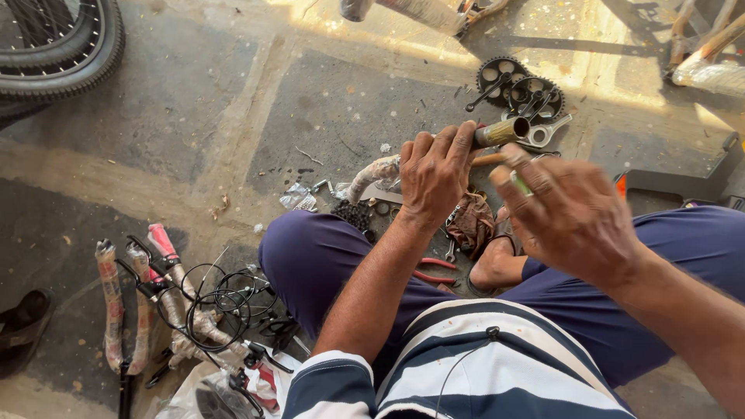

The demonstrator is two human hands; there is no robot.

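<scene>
Tube (pixel 501 133) gripped in the left hand (pixel 434 174), over the knees.

Left hand is closed round the brass-coloured tube; the right hand (pixel 570 213), blurred, pinches a small green-tipped piece (pixel 520 183) just beside it. Holding the tube steady should help. Chainrings (pixel 518 91) and a spanner (pixel 545 133) lie just beyond the hands, pliers (pixel 434 270) below the left.

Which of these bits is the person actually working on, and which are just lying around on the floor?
In hand:
left hand gripping a metal tube
right hand, blurred, with a small green thing

Lying about:
chainwheels
spanner
red-handled pliers
wrapped handlebars with cables
tyre
sandal
</scene>
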